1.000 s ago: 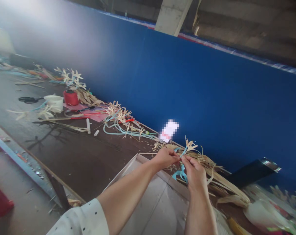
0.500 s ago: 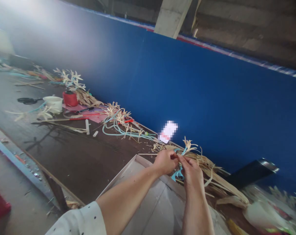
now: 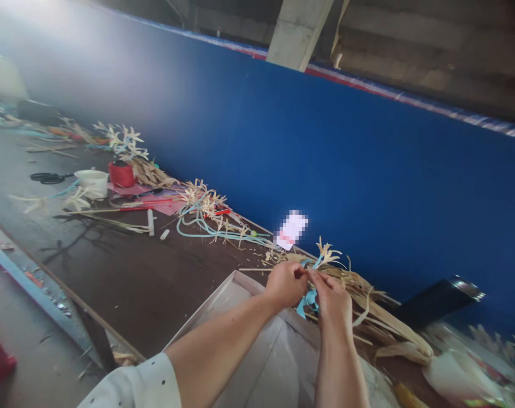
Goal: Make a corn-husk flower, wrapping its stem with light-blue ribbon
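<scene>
My left hand and my right hand meet over the far edge of a pale board or tray, fingertips nearly touching. Both are closed in a pinch. From behind the right fingertips rises a cream craft flower of dried husk-like petals on a light-blue stem, which the right hand seems to grip. What the left fingertips pinch is too small to make out. A curl of light-blue strip shows between and below the hands. Under my forearms is the pale board or tray.
Dried husks lie right of my hands, near a black cylinder. Leftward on the dark table are blue-stemmed flowers, a white cup, a red spool and black scissors. A blue partition stands behind.
Both hands stay pinched together at nearly the same place, shifted very slightly left. The blue strip beneath them has changed its curl a little.
</scene>
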`<action>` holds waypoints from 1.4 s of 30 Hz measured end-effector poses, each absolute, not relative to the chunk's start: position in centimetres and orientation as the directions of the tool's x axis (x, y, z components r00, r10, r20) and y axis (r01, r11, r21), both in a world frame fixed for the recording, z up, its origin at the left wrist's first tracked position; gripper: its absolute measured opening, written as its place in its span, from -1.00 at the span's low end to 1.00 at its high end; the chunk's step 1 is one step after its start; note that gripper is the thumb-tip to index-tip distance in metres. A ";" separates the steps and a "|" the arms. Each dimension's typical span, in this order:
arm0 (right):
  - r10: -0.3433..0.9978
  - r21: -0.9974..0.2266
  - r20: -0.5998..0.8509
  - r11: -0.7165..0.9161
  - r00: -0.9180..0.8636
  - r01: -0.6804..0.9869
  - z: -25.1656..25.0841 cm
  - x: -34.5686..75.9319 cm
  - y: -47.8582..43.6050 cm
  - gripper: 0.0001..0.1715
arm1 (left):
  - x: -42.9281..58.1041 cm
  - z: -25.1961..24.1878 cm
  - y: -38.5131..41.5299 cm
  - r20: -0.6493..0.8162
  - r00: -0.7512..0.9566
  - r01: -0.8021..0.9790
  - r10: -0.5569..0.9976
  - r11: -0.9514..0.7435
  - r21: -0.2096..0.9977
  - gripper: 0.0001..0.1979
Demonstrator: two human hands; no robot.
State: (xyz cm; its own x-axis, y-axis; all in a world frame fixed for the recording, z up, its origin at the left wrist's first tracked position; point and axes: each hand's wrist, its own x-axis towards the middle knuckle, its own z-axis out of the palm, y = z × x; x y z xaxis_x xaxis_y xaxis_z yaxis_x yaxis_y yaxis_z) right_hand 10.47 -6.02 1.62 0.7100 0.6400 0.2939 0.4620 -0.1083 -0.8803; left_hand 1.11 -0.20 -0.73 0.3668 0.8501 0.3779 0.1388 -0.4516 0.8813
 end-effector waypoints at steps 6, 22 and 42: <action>0.614 -0.884 0.300 -0.109 0.730 0.455 1.2 10.4 -6.0 -0.43 | 0.9 -0.4 -0.4 0.433 0.335 0.179 0.837 -0.508 0.843 -0.84; 0.577 -0.969 0.211 0.018 0.789 0.247 0.2 10.8 -5.7 -0.42 | 1.2 -0.9 0.1 0.361 0.422 0.010 0.832 -0.402 0.915 -0.82; 0.674 -0.991 0.133 0.097 0.727 0.091 -0.9 11.8 -5.4 -0.55 | 1.0 -1.8 1.6 0.108 0.711 -0.147 0.694 -0.004 0.989 -0.63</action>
